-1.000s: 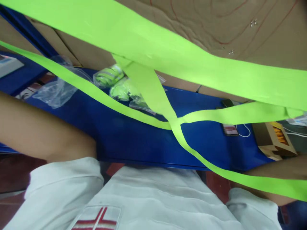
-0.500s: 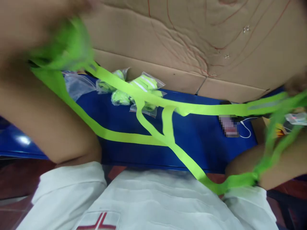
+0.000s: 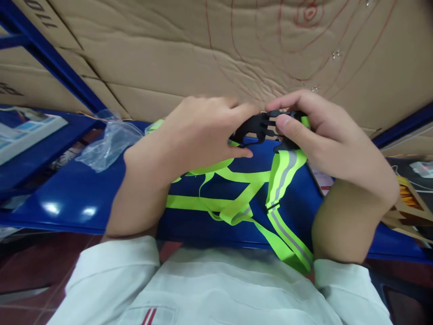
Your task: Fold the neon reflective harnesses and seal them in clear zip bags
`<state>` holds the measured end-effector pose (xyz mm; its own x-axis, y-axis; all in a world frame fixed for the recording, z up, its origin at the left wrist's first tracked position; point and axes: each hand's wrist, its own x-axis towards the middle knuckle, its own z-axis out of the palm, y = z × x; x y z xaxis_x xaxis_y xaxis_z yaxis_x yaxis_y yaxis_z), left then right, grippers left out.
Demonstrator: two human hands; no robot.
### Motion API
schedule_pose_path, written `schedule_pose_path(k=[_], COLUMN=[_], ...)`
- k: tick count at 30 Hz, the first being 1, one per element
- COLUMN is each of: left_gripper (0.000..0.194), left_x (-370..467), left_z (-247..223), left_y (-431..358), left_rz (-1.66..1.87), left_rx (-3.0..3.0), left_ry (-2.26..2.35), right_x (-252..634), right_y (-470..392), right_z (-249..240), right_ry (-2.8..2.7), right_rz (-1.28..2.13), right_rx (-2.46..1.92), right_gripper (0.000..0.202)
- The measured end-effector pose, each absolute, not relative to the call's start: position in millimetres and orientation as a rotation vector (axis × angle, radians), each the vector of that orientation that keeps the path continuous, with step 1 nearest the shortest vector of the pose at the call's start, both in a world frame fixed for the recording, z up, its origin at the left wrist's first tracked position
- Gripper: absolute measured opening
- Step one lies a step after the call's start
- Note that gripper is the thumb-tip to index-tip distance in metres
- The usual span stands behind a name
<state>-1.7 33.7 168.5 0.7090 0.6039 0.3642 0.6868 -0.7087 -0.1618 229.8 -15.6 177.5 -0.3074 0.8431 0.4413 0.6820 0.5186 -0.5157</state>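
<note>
My left hand (image 3: pixel 199 128) is closed round one half of a black side-release buckle (image 3: pixel 252 128). My right hand (image 3: pixel 333 135) pinches the other half, the pronged buckle piece (image 3: pixel 289 143), between thumb and fingers. Its prongs point left and meet the edge of the left half; how deep they sit I cannot tell. From the right piece hangs a neon yellow-green reflective strap (image 3: pixel 287 169) with a grey stripe and a small black slider. More of the strap harness (image 3: pixel 189 202) lies loosely looped below both hands, partly hidden by my left arm.
A blue table (image 3: pixel 135 198) carries a clear plastic bag (image 3: pixel 115 140) at left and a partly covered phone (image 3: pixel 321 179) near my right wrist. Behind stands a cardboard panel (image 3: pixel 152 58) with red curved lines. A power strip (image 3: pixel 34 133) is far left, an open cardboard box (image 3: pixel 406 216) right.
My hands have come together from wide apart, where they held the harness stretched. The straps have dropped slack toward the table, and the buckle halves now show between my hands.
</note>
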Motion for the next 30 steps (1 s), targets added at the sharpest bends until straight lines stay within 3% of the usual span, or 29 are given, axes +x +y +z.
schedule_pose_path(k=[22,30], left_gripper=[0.063,0.076], left_x=[4,13], left_z=[169,164], left_y=[21,12], left_rz=[-0.479,-0.442], left_rx=[-2.534,-2.463], left_ry=[-1.083,-0.945], right_x=[231,232], right_y=[2,9], right_z=[167,157], right_ry=[-2.091,-2.212], right_rz=[0.312,0.398], right_rx=[-1.106,-1.053], right_gripper=[0.025,0.043])
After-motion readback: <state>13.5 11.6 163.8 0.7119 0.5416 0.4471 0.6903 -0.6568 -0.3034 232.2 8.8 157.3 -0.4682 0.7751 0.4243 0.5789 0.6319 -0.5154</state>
